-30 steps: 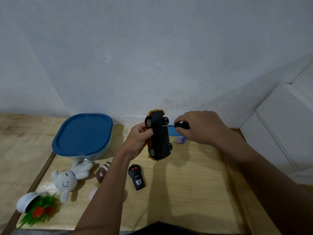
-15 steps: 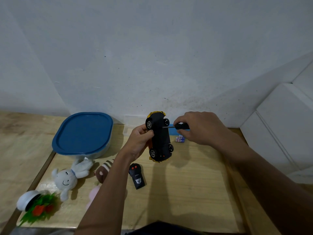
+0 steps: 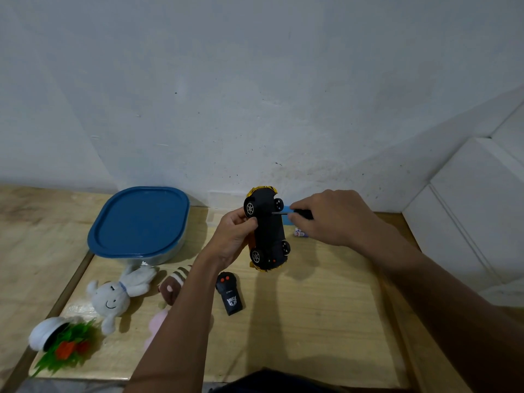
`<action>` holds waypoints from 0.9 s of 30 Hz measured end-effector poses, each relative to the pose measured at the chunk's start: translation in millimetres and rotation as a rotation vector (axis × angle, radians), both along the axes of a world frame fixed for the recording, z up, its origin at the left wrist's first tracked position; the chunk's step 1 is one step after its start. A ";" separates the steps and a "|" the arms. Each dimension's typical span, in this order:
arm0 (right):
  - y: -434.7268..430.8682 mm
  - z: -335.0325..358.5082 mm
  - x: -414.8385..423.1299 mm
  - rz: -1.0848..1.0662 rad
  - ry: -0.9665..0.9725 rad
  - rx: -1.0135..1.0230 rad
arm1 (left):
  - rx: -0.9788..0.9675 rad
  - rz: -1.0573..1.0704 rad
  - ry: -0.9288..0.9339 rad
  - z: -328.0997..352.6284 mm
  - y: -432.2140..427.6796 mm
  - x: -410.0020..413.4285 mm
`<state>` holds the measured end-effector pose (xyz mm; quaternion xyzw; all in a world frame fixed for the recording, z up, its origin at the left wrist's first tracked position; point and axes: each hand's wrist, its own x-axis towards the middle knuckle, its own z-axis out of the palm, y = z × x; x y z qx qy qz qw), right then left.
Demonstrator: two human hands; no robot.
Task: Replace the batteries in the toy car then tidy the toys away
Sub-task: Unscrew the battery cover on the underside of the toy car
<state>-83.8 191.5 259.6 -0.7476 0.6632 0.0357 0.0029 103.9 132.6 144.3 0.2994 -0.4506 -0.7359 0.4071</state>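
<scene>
Little moved since before: toy car (image 3: 268, 231), centre frame, underside up, gripped in left hand (image 3: 232, 239); right hand (image 3: 331, 217) closed on screwdriver (image 3: 295, 213) at chassis; tip may slip off screw.

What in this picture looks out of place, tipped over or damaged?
Nothing looks damaged or spilled. One thing is askew: the small white pot of fake green plant at the board's near left corner lies on its side. The toy car is underside up only because the left hand holds it for the screwdriver.
</scene>
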 end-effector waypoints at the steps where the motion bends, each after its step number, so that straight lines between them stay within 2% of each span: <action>1: -0.1 -1.5 -0.4 0.001 0.007 -0.005 | -0.002 0.001 -0.007 -0.5 -0.5 0.0; 10: -6.1 3.6 -4.3 0.063 -0.017 -0.008 | -0.029 0.006 -0.051 -2.2 -2.7 1.0; 15: -8.5 1.5 -1.6 -0.001 0.015 0.001 | -0.036 0.021 -0.073 -4.7 -4.2 1.9; 19: -9.3 2.2 -2.4 0.086 0.092 -0.072 | -0.029 0.022 -0.079 -5.6 -3.8 2.5; 22: -9.8 4.9 -5.0 0.139 0.035 -0.069 | -0.030 0.013 -0.080 -6.2 -1.6 1.5; 27: -14.2 5.4 -5.2 0.111 0.090 -0.012 | -0.022 0.002 -0.080 -9.0 -0.3 0.9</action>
